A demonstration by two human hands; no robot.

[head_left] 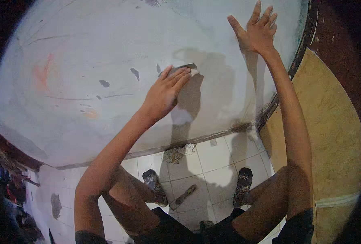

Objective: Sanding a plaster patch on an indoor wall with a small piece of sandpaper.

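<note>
My left hand (164,92) presses flat against a pale wall (119,44), fingers close together over a small folded sheet (194,72). Dark grey and white edges of that sheet show past the fingertips; it resembles sandpaper, though most of it is covered. Around it the wall has grey chipped patches (135,74), thin dark scratches and an orange-red smudge (46,75). Higher up and to the right, my right hand (261,33) leans on the wall with its fingers spread, holding nothing. Both hands cast shadows on the surface.
At the wall's foot, crumpled white paper (187,149) lies beside a small heap of debris (173,155). A long, narrow dark tool (183,197) rests on the tiles (219,165) between my feet. To the right stands a yellowish panel (326,134); dark clutter (16,183) sits far left.
</note>
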